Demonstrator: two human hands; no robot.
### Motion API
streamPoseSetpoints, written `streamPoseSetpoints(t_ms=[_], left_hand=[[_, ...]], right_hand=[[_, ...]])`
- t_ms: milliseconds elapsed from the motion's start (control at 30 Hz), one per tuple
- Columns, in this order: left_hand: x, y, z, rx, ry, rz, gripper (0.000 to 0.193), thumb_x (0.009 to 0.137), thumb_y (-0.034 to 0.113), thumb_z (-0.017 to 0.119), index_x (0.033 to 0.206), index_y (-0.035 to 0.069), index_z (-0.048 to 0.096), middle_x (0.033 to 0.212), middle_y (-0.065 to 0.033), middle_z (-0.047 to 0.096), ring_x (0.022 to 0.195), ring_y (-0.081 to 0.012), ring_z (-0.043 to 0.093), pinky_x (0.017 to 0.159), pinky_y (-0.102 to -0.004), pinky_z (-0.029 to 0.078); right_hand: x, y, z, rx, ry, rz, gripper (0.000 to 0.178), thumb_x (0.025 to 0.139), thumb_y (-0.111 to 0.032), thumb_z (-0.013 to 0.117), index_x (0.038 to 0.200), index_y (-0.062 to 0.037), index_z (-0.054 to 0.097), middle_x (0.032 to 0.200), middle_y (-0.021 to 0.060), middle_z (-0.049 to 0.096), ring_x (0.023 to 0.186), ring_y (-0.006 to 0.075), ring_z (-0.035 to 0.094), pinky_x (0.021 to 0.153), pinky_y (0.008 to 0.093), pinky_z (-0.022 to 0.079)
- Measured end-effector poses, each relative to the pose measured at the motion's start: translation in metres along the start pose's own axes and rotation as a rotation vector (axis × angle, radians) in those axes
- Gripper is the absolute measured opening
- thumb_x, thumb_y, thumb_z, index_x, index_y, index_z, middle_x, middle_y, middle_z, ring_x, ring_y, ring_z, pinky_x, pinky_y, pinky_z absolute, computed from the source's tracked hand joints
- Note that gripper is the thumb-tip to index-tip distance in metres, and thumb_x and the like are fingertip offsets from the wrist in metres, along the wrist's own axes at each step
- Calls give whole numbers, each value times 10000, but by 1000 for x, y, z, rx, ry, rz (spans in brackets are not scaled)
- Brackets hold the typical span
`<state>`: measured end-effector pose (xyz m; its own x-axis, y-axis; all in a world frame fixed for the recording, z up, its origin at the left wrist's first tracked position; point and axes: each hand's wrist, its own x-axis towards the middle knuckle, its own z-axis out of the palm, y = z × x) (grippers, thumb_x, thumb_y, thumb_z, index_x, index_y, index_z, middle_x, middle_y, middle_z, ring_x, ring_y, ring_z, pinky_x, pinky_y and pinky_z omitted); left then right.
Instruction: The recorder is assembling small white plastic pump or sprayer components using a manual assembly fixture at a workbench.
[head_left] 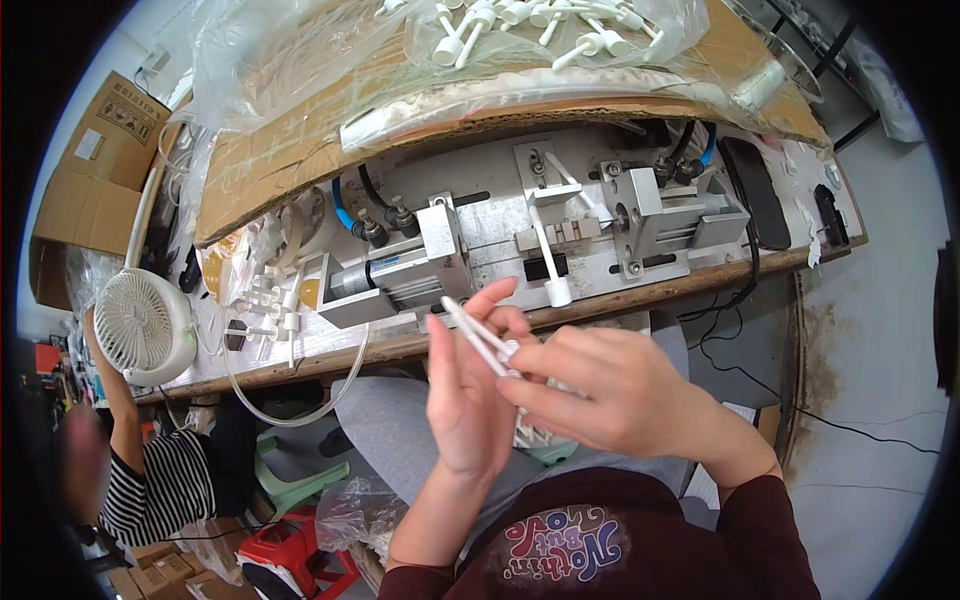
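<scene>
My right hand (610, 390) is closed, fingertips pinching two slim white plastic rods (475, 335) that lie side by side and point up to the left. Cupped beside them is my left hand (470, 400), thumb and fingers apart; whether it touches the rods I cannot tell. The rods' lower ends are partly hidden by my right fingers. Just beyond my hands, a white rod with a round cap (548, 255) leans on the metal fixture (560, 235), its cap toward me. Another white rod (575, 185) lies slanted across the fixture behind it.
Pneumatic cylinders flank the fixture, left (400, 265) and right (670, 220). Capped white rods (530, 25) lie in plastic on cardboard at the back. A phone (755, 195) lies right; a white fan (145, 325) stands left. Another person (170, 480) sits at left.
</scene>
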<state>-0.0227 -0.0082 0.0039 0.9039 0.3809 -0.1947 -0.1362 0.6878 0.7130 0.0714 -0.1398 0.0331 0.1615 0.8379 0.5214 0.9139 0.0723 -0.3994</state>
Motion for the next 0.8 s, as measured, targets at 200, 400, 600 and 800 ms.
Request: streamPoseSetpoints(t_ms=[200,400,600,800], left_hand=[[-1,-2,-3,-11,-90,-91,562,1063,392,362,1483,21,324,1064,-20,488,976,-121,503,892,-276,412],[-9,2,-7,95,-119,-25,756,924,-31,551,1575,9,168,1306,-98,474,1179,-190,521,1028,-346,438],[-15,14,2,325,-80,156,620,964,-96,483,1534,-57,242,1445,-195,437,1277,-273,541,1077,-393,457],[-18,16,-11,473,-18,315,507,856,-150,656,1344,-94,527,1349,-220,519,1112,-267,654,911,-337,595]], right_hand=[[-6,13,2,-10,214,32,303,719,-95,728,1002,-16,658,1036,64,639,811,205,654,643,295,535],[-14,32,14,-300,98,217,311,718,-73,752,1016,-7,691,1204,145,689,755,209,685,636,298,509],[5,28,11,-426,10,199,307,702,-80,688,996,7,700,1187,162,701,664,185,663,589,274,465],[9,25,5,-435,-77,229,249,742,-71,694,982,-3,698,1101,138,717,731,206,670,639,304,490]])
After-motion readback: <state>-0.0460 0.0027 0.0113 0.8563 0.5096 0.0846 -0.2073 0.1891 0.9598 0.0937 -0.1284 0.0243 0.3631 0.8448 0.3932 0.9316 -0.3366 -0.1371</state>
